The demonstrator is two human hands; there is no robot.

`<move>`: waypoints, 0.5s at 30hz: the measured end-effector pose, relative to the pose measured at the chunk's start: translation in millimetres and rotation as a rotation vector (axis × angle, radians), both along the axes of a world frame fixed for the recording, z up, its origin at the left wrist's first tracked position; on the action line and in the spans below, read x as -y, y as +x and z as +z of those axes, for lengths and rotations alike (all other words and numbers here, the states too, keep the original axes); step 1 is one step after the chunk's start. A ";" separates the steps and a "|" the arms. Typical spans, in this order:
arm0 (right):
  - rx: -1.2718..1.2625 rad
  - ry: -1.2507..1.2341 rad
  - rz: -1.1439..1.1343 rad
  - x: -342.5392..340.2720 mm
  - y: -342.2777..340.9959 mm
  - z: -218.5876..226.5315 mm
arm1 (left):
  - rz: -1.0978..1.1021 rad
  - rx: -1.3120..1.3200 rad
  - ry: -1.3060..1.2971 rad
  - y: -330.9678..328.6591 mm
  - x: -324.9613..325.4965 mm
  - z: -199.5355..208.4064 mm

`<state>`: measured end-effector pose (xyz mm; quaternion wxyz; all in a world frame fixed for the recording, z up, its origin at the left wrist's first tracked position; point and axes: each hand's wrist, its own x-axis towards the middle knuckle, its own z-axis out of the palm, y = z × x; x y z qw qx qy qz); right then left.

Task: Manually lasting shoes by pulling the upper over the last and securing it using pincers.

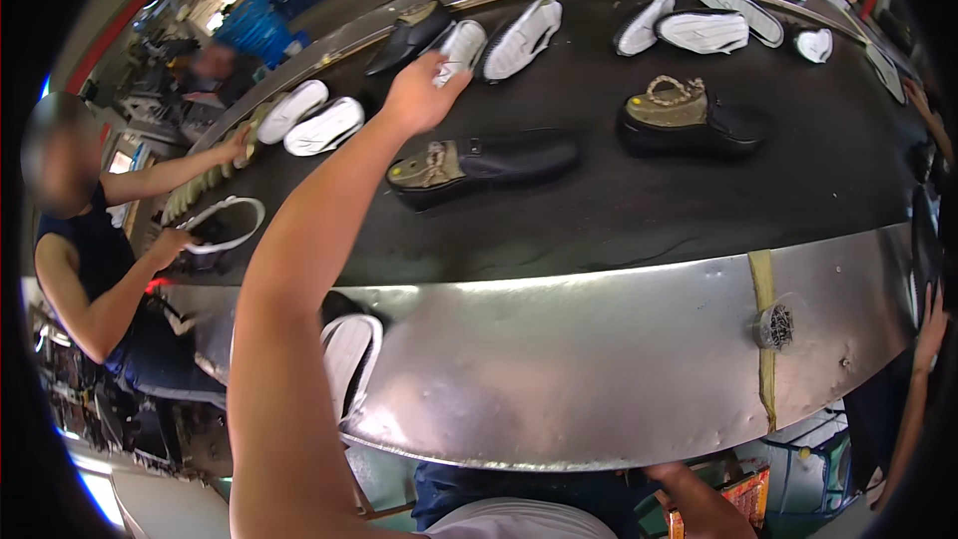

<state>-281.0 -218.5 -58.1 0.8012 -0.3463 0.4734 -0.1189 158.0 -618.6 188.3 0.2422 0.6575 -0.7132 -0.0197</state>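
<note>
My left arm stretches across the metal ledge to the far side of the dark belt. There my left hand (424, 95) is closed, thumb and fingers on either side of the near end of a white shoe sole (462, 48). A dark shoe (411, 37) lies just left of that sole, and another white sole (524, 38) lies to its right. Nearer me on the belt are a black shoe with a brown cuff (489, 168) and a second such shoe (689, 125). My right hand (689, 494) is low, by the ledge's near edge; its fingers are hidden.
More white soles (704, 32) lie along the belt's far side. Beside my forearm, a white-soled shoe (349, 359) rests on the metal ledge (559, 359). A small cup of nails (775, 325) stands at right. At left, a co-worker (80, 240) holds a white strip (249, 230).
</note>
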 end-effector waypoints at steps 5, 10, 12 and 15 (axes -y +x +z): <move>-0.086 -0.201 0.021 -3.1 1.6 -1.3 | 0.294 -0.140 0.222 -48.9 101.8 -29.5; -0.118 -0.408 0.133 -19.0 -7.6 2.7 | 0.100 -0.724 0.569 -39.6 95.3 -28.3; -0.109 -0.464 0.181 -22.9 -7.9 -1.9 | 0.119 -1.069 0.552 -23.6 69.5 -5.2; 0.123 0.094 -0.164 -24.1 -0.1 -1.7 | 0.147 -1.306 0.434 27.0 -5.8 33.5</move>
